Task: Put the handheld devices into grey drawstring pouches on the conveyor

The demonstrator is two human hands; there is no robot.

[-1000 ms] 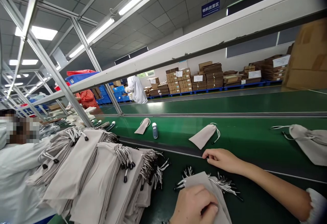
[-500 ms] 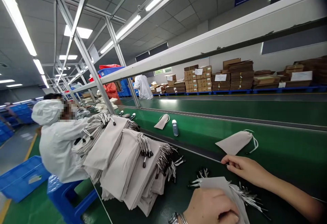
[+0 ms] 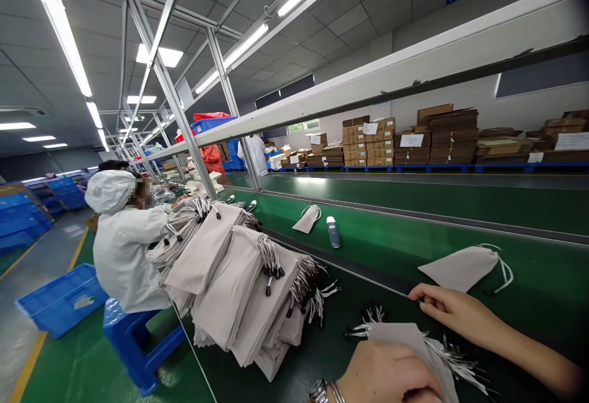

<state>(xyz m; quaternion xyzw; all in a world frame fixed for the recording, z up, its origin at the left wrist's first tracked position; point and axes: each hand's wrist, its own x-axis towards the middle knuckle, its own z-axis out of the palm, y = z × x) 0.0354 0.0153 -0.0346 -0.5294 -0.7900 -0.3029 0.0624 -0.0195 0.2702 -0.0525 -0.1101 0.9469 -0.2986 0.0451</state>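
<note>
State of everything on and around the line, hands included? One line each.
Small pouch stack: flat, cord ends splayed
Left hand: back up, over that stack, grip hidden
Right hand: fingers bent, near belt edge
Large pouch pile: heaped, cords bunched
Nearer loose pouch: lying on belt, cord looped out
Farther loose pouch: lying on belt
White-ended grey item: on belt, upright or lying unclear
Blue tub: open-topped
Ceiling lights: on

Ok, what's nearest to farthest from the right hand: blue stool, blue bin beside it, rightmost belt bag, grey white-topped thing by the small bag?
From the right hand, in the head view:
1. Rightmost bag: just beyond the hand.
2. Grey white-topped thing: farther left on the belt.
3. Blue stool: on the floor, left.
4. Blue bin: left of the stool.
</note>
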